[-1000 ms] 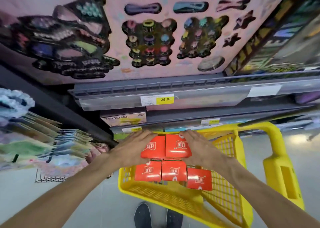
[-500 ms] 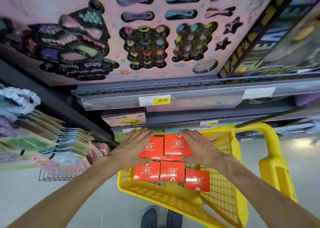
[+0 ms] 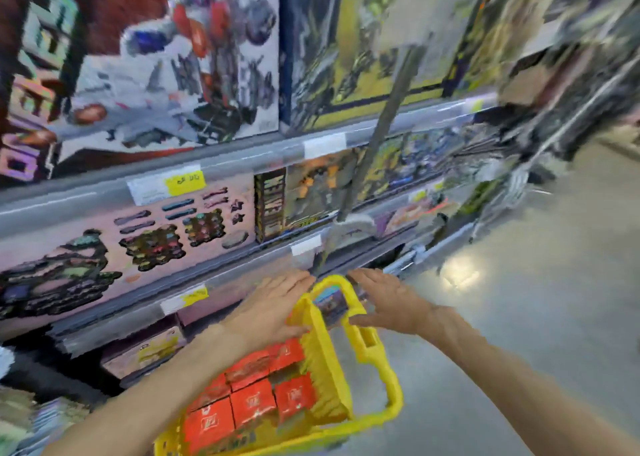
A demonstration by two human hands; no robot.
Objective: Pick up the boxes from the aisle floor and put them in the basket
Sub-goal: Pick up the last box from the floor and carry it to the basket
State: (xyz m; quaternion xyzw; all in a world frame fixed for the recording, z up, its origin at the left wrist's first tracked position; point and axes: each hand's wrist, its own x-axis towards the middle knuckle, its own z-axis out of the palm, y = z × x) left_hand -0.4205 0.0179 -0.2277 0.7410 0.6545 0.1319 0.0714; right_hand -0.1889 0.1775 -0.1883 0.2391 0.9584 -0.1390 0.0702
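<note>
Red boxes (image 3: 252, 400) packed in the yellow basket (image 3: 325, 379), filling its floor. Left hand (image 3: 273, 311) flat, fingers spread, over the basket's far end, holding nothing. Right hand (image 3: 388, 303) open, empty, just beyond the basket's handle (image 3: 360, 331). Shelves (image 3: 207, 213) behind the basket, heavily blurred. Grey floor (image 3: 536, 299) right of the basket.

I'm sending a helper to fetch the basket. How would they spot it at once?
Look along the store shelves to the grey aisle floor beside them. There stands the yellow basket, bright plastic with a looped handle and red boxes inside, the only yellow container there.
</note>
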